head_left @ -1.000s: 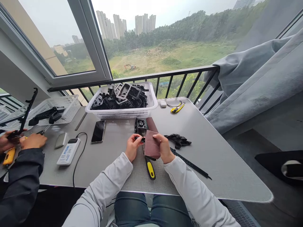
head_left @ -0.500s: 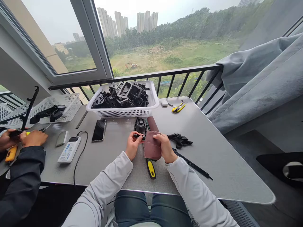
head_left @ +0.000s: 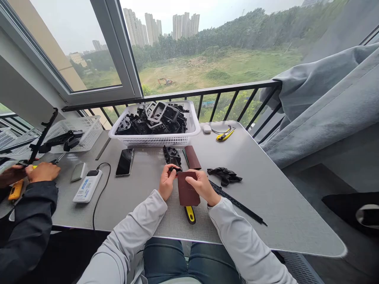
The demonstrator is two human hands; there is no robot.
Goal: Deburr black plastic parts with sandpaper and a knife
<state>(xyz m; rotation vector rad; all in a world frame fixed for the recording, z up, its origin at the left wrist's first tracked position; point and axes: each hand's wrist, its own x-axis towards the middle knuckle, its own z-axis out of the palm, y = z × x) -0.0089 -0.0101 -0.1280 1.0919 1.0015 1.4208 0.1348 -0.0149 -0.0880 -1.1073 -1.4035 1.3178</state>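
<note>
Pinching a small black plastic part (head_left: 175, 170), the left hand (head_left: 167, 181) sits just beside the right hand (head_left: 201, 186), which curls around folded maroon sandpaper (head_left: 188, 190) above the grey worktop (head_left: 281, 221); a firm pinch would steady the part.

You're holding maroon sandpaper (head_left: 188, 189) and a black part (head_left: 171, 156) in pale grey sleeves (head_left: 139, 221), a yellow-and-black screwdriver (head_left: 190, 215) lying toward the grey bench's (head_left: 133, 209) near edge, a white mesh basket (head_left: 154, 140) sitting at its far edge.
</note>
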